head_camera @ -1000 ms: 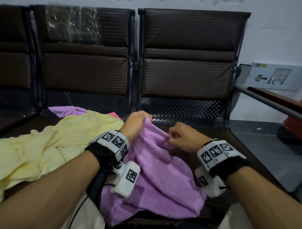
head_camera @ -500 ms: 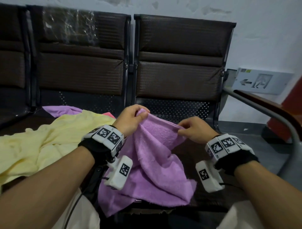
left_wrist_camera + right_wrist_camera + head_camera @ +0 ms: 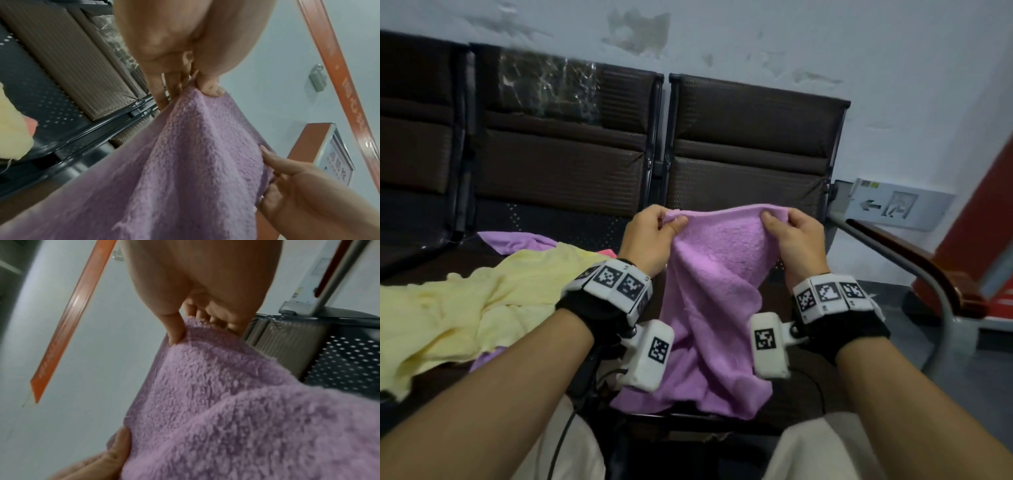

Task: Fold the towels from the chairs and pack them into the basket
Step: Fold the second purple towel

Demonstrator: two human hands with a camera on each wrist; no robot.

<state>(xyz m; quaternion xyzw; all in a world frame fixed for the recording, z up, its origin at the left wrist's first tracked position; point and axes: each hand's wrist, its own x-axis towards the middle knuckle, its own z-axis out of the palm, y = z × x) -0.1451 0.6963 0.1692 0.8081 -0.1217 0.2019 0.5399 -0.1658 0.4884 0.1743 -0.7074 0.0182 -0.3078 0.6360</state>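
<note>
The row of dark brown padded metal chairs (image 3: 739,154) carried a crumpled pale yellow terry towel (image 3: 458,318), and the soft purple terry towel (image 3: 715,308) hung above the right seat, its lower end resting there. The left hand (image 3: 650,240) and the right hand (image 3: 796,240) each pinched the top hem between thumb and fingers. I think a pinch so shallow could slip and spoil the fold; no basket was in view.

Black wrist straps (image 3: 599,310) with white marker-printed blocks (image 3: 828,294) are worn on bare forearms; cream trousers (image 3: 822,448) are seen below.
</note>
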